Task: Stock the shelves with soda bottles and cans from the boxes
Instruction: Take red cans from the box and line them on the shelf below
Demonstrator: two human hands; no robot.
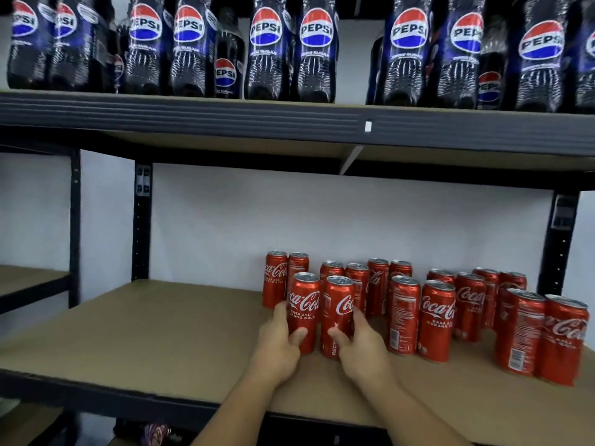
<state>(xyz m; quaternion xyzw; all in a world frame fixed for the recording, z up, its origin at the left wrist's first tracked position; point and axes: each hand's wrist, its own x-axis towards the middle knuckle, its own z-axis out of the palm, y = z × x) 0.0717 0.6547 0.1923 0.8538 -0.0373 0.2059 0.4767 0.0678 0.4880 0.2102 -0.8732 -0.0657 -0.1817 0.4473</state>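
Though apparently set down among the others on the shelf board (145, 333), not yet let go. Far left of the grips: bare board, room for more stock. Next, left hand (280, 341), wrapped low round the left can (304, 300), thumb across the front, fingers hidden round the outer side. Just right of it, touching or nearly so, the right can (338, 309), held low by the right hand (362, 344), thumb on the front, fingers round the far side. Both upright, long axes vertical, bases seemingly on the board, though contact below the palms hard to confirm.

Directly beyond the grips, away from the body: back-row cans (276, 278), close behind the two held, so little room to push deeper. Right of the right hand: more Coca-Cola cans (436, 320) in loose rows, the nearest just beside the fingers. High above both grips: Pepsi bottles (267, 49) on the upper shelf (193, 109), well apart from the work.

Judged from this: placing step near its end. Each hand nearest its own can, so no crossing needed. Probably best released by opening outward, left hand toward the free board, right hand with care given the close neighbour. Then straight back toward the body, without nudging either can off its vertical axis.
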